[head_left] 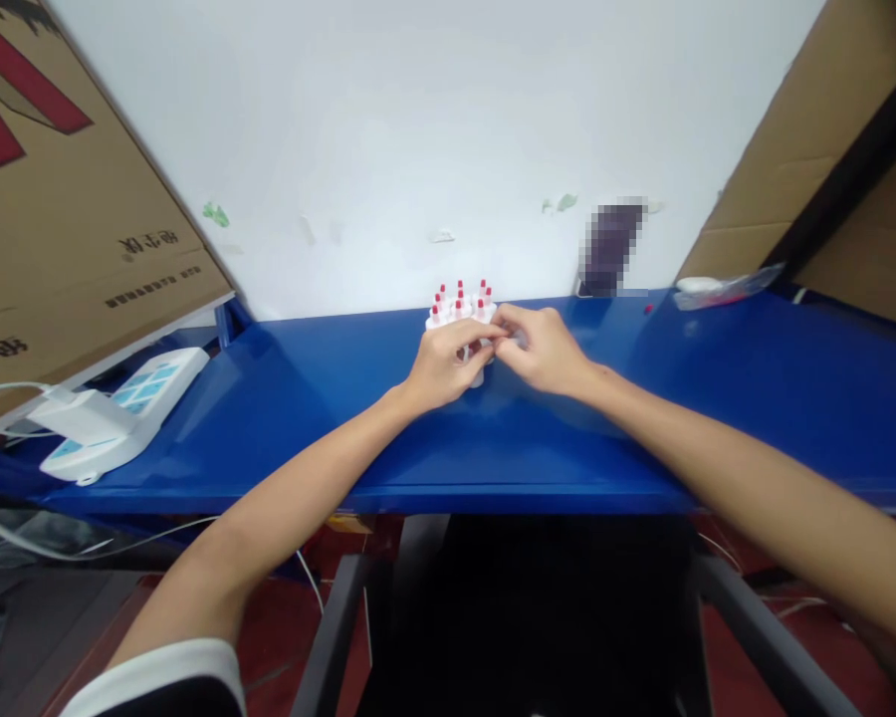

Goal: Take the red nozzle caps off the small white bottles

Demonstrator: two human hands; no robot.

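Observation:
My left hand (448,363) is closed round a small white squeeze bottle (479,378), whose lower end shows beneath the fingers. My right hand (544,349) meets it from the right, thumb and forefinger pinched together at the top of that bottle. What lies between those right fingertips is too small and too covered to make out. Right behind the hands, several white bottles with red tips (459,305) stand upright in a tight group, partly hidden by my left hand.
The blue table (329,398) runs along a white wall. On its left lies a white power strip (160,398) with a plugged-in adapter (90,416). A pixelated dark object (610,247) leans at the wall. To the right are a small red piece (648,309) and a clear plastic bag (728,289).

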